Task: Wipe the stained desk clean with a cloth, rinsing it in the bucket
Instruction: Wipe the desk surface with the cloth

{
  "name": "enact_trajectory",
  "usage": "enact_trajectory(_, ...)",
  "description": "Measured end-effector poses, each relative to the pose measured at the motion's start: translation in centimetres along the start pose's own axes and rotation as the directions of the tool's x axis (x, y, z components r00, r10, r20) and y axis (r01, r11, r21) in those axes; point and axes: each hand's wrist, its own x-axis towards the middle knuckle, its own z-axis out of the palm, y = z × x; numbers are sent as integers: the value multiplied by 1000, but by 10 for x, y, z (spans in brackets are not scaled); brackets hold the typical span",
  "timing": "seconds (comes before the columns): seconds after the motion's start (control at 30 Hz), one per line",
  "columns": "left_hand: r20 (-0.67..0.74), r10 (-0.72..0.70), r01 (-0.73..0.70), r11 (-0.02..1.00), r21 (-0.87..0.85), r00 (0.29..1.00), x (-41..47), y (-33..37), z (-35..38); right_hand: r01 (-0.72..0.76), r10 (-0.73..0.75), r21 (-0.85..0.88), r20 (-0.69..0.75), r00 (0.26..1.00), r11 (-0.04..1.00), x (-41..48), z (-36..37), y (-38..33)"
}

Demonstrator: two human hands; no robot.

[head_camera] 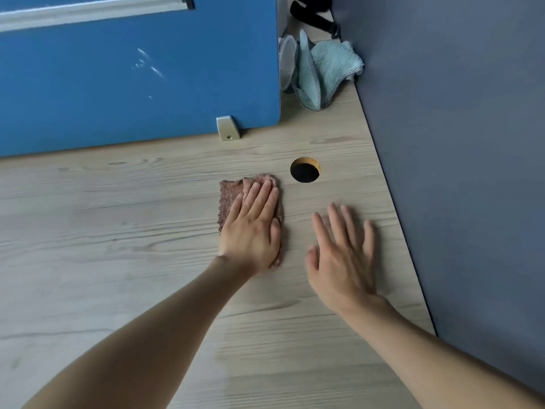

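Pressing down flat on the brown cloth (233, 193), the left hand (253, 231) is lying with its fingers straight and close together. It is covering most of the rag, so only the far and left edges are showing. The right hand (342, 255) is spreading wide just beside the cloth and holding nothing. It is blurred, so I cannot tell whether it is touching the desk (118, 246).

Near the cloth's far right corner a round cable hole (305, 172) is gaping. A stroke going that way is risking a snagged edge, or the rag slipping in. No stain is showing plainly against the wood grain, so a patch could be going unnoticed.

Farther out, the blue divider panel (132, 78) and its metal bracket (227, 128) are standing along the back, and a long sweep is liable to be knocking knuckles there. In the corner a teal cloth (327, 69) is slumping against a clear container (286, 64), which a careless reach could be tipping. The bucket is not showing, so carrying a wet cloth back from it is risking drips.
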Motion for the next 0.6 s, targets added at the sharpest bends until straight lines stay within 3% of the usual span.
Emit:
enact_trajectory(0.1, 1, -6, 6, 1000, -11, 1000, -31, 18, 1, 50, -43, -65, 110, 993, 997, -39, 3, -2)
enact_trajectory(0.23, 24, 127, -127, 992, -2, 992, -51, 1, 2, 51, -35, -130, 124, 992, 990, -42, 6, -4)
enact_trajectory(0.4, -22, -160, 160, 987, 10, 987, -37, -18, -3, 51, -35, -147, 108, 994, 988, -43, 8, -4)
enact_trajectory(0.6, 59, 159, -160, 987, 8, 986, -76, -3, 4, 46, -28, -159, 111, 993, 986, -43, 8, -5)
